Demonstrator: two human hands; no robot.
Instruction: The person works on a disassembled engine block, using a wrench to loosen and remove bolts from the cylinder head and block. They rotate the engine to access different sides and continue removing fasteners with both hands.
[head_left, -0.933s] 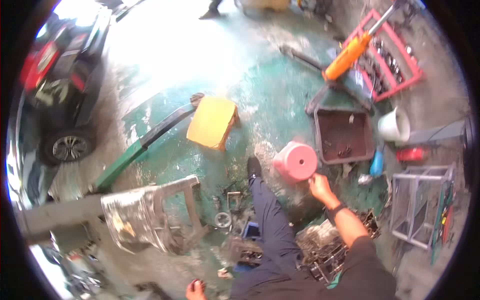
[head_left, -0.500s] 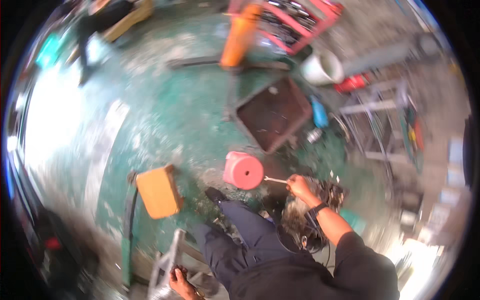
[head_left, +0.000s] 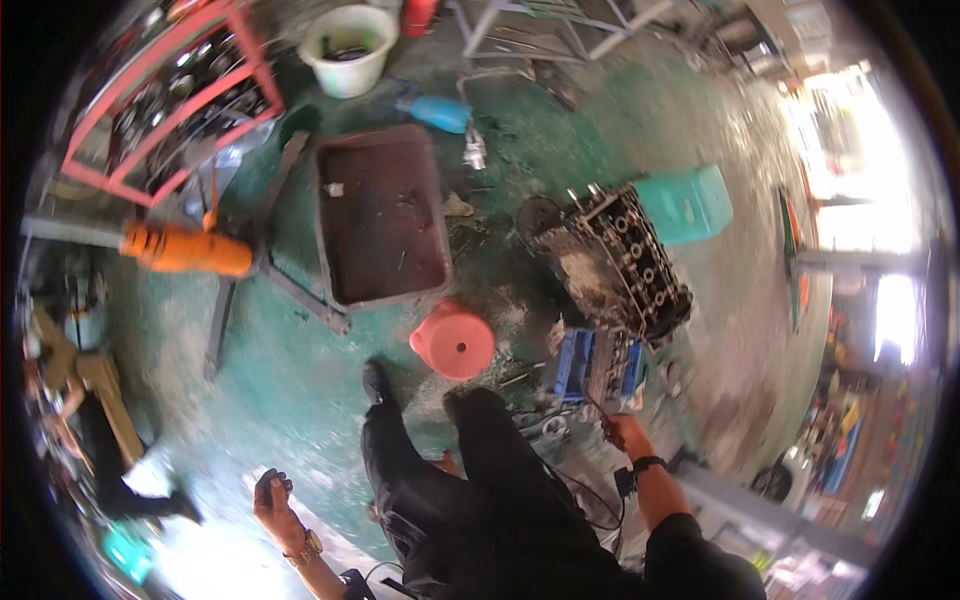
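Observation:
My right hand (head_left: 625, 432) is closed around a wrench (head_left: 597, 406), whose thin shaft points toward a blue toolbox (head_left: 572, 365) just beyond it. Dark marks cover the fingers. My left hand (head_left: 277, 500) is held out over the floor at the lower left, its fingers curled and blackened; whether something small is inside I cannot make out. An engine cylinder head or block (head_left: 630, 250), greasy and with a row of round openings, lies past the toolbox. A pink stool (head_left: 455, 342) stands in front of my feet.
A brown tray (head_left: 435, 215) sits on the green floor beyond the stool. Left of it are an orange hoist (head_left: 190, 250) with dark legs and a red rack of parts (head_left: 125, 190). There are also a white bucket (head_left: 348, 70), blue bottle (head_left: 440, 113) and teal container (head_left: 690, 203).
My body and view have turned to the right, bringing the engine part and toolbox into plain view. The wrench has stayed in my right hand, now beside the toolbox.

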